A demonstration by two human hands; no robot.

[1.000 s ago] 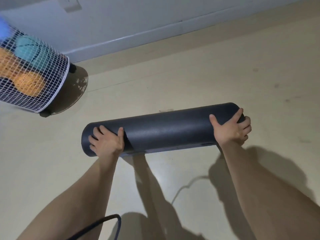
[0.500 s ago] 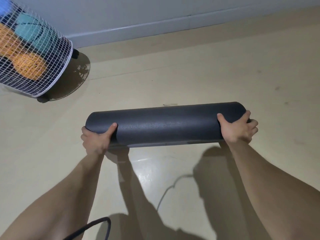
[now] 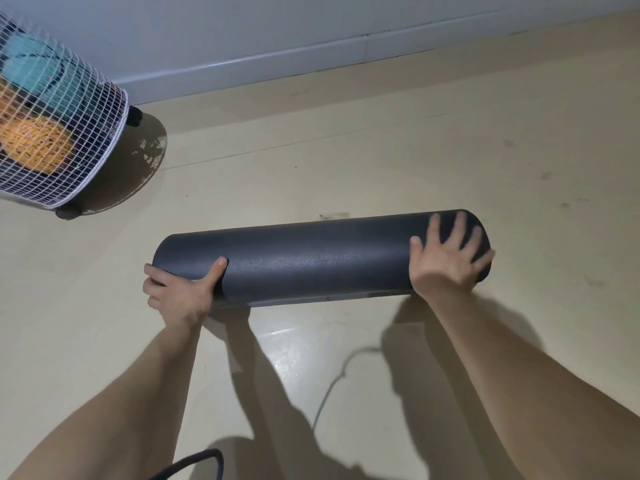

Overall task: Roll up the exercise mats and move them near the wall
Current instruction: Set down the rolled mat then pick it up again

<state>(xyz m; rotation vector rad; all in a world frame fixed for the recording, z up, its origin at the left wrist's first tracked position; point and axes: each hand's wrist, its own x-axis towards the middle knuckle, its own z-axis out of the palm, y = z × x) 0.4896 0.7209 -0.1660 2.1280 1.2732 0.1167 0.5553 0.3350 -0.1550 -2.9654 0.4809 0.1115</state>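
Note:
A dark grey exercise mat [image 3: 318,258], rolled into a thick tube, is held crosswise above the beige floor. My left hand [image 3: 180,292] grips its left end from below, thumb on top of the roll. At the right end my right hand [image 3: 450,261] lies over the roll with its fingers spread across the top. The wall [image 3: 242,26] with its pale baseboard [image 3: 277,69] runs along the far side, beyond the mat.
A white wire basket [image 3: 52,133] on black casters stands at the left near the wall, holding orange and teal balls. A thin cable [image 3: 332,382] trails over the floor below the mat. A dark strap [image 3: 204,462] shows at the bottom edge.
The roll has tilted slightly, its right end rising. My right hand shifted from gripping the end to lying over the top with fingers spread. The view moved a little nearer the wall.

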